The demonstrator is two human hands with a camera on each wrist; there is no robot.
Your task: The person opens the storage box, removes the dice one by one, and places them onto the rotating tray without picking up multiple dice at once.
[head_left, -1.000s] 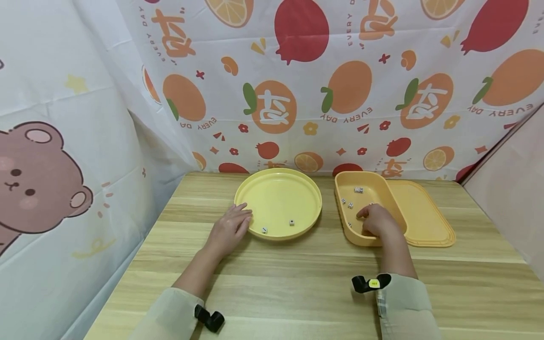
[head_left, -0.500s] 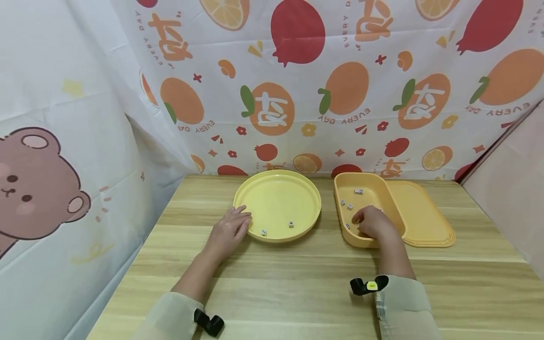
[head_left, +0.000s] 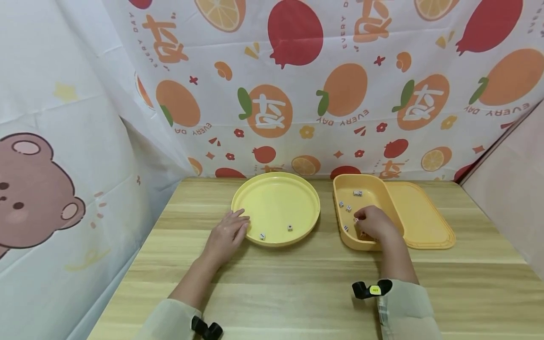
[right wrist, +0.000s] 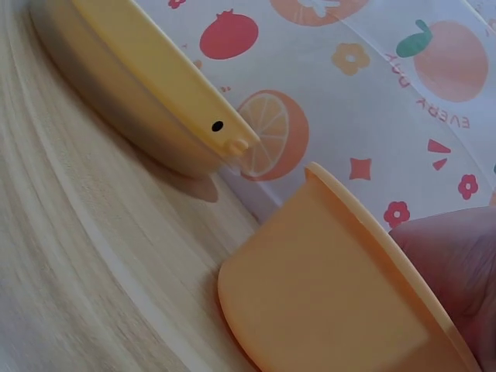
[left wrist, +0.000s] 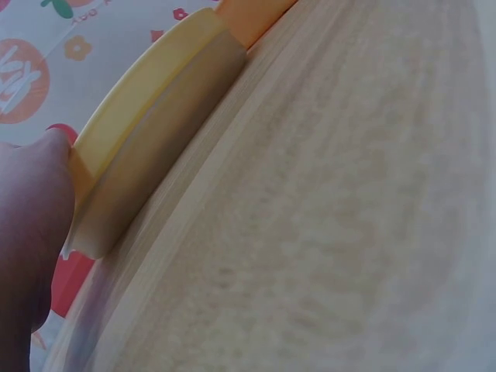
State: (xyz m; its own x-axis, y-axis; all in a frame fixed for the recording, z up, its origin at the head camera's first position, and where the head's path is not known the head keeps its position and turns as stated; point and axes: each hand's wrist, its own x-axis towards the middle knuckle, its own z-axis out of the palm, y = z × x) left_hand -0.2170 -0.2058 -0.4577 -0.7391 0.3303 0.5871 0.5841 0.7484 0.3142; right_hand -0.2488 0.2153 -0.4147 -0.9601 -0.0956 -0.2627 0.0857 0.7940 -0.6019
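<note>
My right hand [head_left: 376, 223] reaches into the orange rectangular box [head_left: 393, 208], fingers bent down, and pinches a small white die [head_left: 356, 220] at its fingertips. Other dice lie on the box floor, among them one white die [head_left: 348, 208] left of the hand. In the right wrist view the box wall [right wrist: 325, 287] hides the fingertips. My left hand [head_left: 225, 236] rests with relaxed fingers on the left rim of the round yellow tray [head_left: 276, 198]. Two dice, a left die [head_left: 262, 236] and a right die [head_left: 290, 228], lie near the tray's front.
An orange lid [head_left: 427, 217] lies on the wooden table [head_left: 297, 288], against the box's right side. Behind the table hangs a fruit-print cloth [head_left: 306, 104]. A white cloth with a bear print [head_left: 38, 189] hangs at the left.
My right hand has shifted within the box and lifted slightly, with a die now showing at its fingertips. The left hand stays at the tray rim. The head view has tilted slightly.
</note>
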